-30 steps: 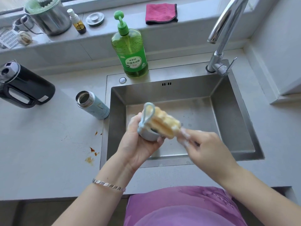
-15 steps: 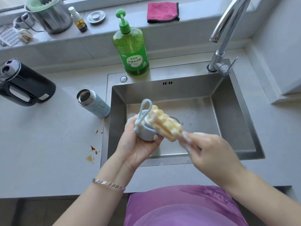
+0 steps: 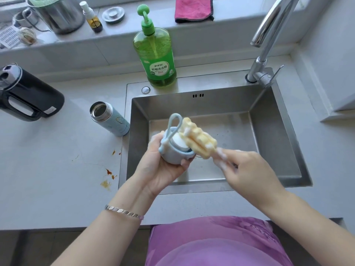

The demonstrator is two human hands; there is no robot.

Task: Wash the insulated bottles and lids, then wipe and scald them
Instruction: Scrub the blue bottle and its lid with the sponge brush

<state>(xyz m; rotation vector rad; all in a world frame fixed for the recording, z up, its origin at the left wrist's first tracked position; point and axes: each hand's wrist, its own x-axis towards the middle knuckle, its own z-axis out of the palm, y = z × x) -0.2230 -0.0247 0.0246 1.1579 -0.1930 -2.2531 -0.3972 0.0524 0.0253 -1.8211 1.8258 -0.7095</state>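
My left hand (image 3: 163, 166) grips a light blue bottle lid (image 3: 172, 152) with a loop strap, held over the steel sink (image 3: 278, 143) with its white inner side facing up. My right hand (image 3: 247, 169), soapy at the fingers, pinches the handle end of a yellow sponge brush (image 3: 197, 141) whose head lies against the lid's inner rim. The open light blue insulated bottle (image 3: 109, 119) stands uncapped on the counter just left of the sink.
A green dish soap bottle (image 3: 155, 54) stands behind the sink, the faucet (image 3: 267, 41) at the back right. A black kettle (image 3: 26, 96) sits far left. On the sill: a pink cloth (image 3: 193, 9), a steel pot, a small spray bottle. Brown stains (image 3: 108, 177) mark the counter.
The sponge brush has shifted a little across the lid, and my left hand has tilted the lid so its white inside shows more. Both hands stay over the sink.
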